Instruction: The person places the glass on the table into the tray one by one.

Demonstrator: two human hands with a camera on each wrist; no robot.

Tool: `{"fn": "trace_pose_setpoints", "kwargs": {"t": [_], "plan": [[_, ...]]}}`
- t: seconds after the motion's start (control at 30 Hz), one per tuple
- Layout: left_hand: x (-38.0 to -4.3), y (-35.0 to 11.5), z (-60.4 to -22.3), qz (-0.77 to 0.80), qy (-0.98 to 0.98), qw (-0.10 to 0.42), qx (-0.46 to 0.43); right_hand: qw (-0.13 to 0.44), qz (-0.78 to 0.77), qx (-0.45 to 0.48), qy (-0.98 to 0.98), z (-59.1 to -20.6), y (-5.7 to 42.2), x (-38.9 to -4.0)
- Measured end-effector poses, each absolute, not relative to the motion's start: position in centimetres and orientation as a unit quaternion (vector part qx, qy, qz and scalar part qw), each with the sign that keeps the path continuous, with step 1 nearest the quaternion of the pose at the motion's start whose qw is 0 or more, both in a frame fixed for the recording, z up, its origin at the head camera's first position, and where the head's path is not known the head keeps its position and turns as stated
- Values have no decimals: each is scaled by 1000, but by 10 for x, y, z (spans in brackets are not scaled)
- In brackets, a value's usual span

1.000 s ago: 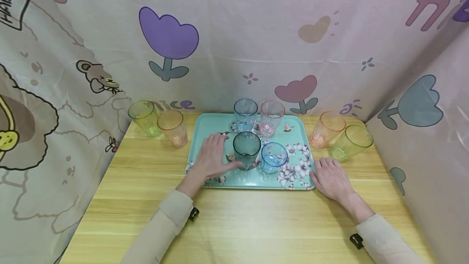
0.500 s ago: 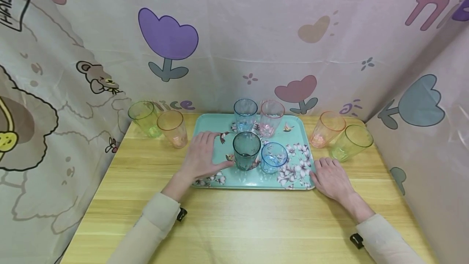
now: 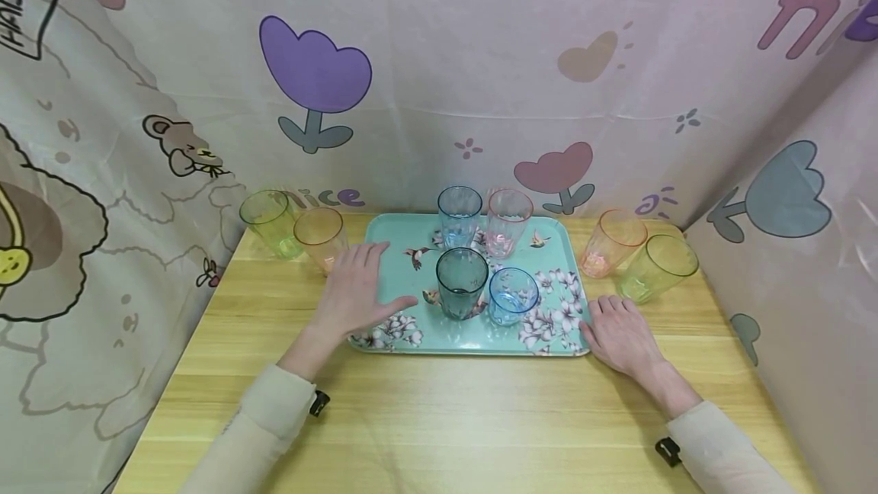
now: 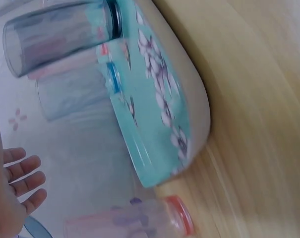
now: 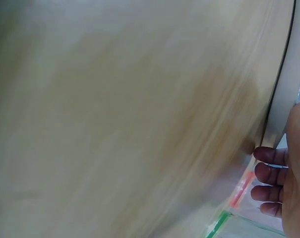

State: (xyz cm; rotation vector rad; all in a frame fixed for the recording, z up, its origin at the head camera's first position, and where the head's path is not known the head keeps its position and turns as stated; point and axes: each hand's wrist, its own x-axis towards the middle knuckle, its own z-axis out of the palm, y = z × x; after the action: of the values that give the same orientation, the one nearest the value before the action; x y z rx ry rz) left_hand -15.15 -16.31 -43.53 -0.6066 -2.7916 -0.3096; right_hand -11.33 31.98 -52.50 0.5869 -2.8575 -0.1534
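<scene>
Centrally, a turquoise floral tray [image 3: 466,340] on a wooden table [image 3: 480,418] bears four glasses: a smoky grey glass [image 3: 463,280] beside a short blue glass [image 3: 513,297] in front, a blue-rimmed glass [image 3: 459,218] and a pink-rimmed glass [image 3: 508,227] behind. Pale tints show low in the rear pair; whether these are contents or thick bases cannot be told. Outside stand an orange glass and a yellow-green glass on each side. The left hand [image 3: 353,292], thumb spread well from the fingers, grasps nothing above the tray's left edge; the right hand [image 3: 622,335], fingers relaxed, lies at the right edge, holding no glass.
</scene>
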Motion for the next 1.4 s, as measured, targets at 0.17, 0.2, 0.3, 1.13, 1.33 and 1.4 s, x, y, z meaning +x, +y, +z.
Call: {"fn": "trace_pose_setpoints", "kwargs": {"t": [0.17, 0.2, 0.3, 1.13, 1.33, 1.4], "plan": [[-155, -181, -434, -112, -969, 145, -164, 107, -54, 199, -973, -525, 320, -113], [-156, -184, -434, -115, -969, 152, -156, 106, -54, 198, -973, -525, 320, -113], [-157, -196, -435, -131, -966, 171, -140, 103, -54, 196, -974, -525, 320, -113], [-173, -252, -453, -211, -945, 249, 2, 114, -52, 200, -972, -526, 321, -113], [-179, -255, -460, -203, -952, 226, 38, 115, -50, 201, -972, -525, 320, -114], [-181, -256, -463, -199, -955, 216, 44, 116, -49, 202, -971, -525, 320, -114]]}}
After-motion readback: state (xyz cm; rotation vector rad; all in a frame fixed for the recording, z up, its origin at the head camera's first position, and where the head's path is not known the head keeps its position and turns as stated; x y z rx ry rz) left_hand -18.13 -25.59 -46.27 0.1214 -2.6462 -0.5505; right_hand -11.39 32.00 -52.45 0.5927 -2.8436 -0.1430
